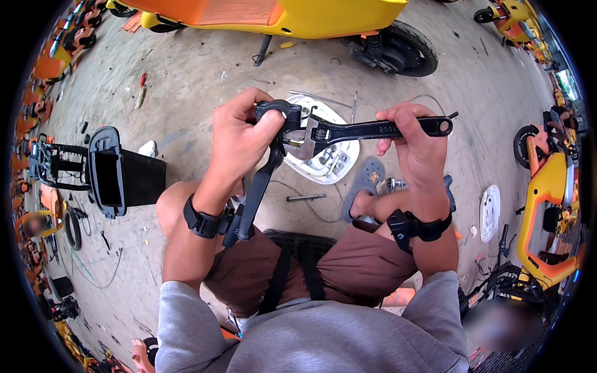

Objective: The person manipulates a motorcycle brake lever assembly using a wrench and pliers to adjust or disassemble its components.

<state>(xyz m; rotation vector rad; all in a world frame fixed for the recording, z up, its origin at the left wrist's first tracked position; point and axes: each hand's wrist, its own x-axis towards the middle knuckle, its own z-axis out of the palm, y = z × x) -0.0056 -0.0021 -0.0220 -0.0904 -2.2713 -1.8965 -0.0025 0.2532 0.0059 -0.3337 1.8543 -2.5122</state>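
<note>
Black open-topped box (118, 174) with a wire frame, standing on the concrete floor (193, 81) well to the left of the wrench; its far side runs into the dark rim and is hard to make out. Left hand (239, 133), clenched around the head of a black plastic lever (264, 171), a long curved part of matte finish; its upper end is largely covered by the fingers and its lower end drops out of sight at the knee, left of and below the wrench. Wrench (367, 130), adjustable, black metal with a bare steel head, lying level, its head closed on a small brass-coloured fitting at the lever's top; the fitting itself is mostly hidden. White plastic cover (333, 165), rounded and dished, on the floor directly under the wrench, holding a few small screws too small to count. Right hand (413, 146), fist wrapped around the wrench handle near its ring end. Yellow scooter (550, 199), far right of the wrench, cut off by the rim.
</note>
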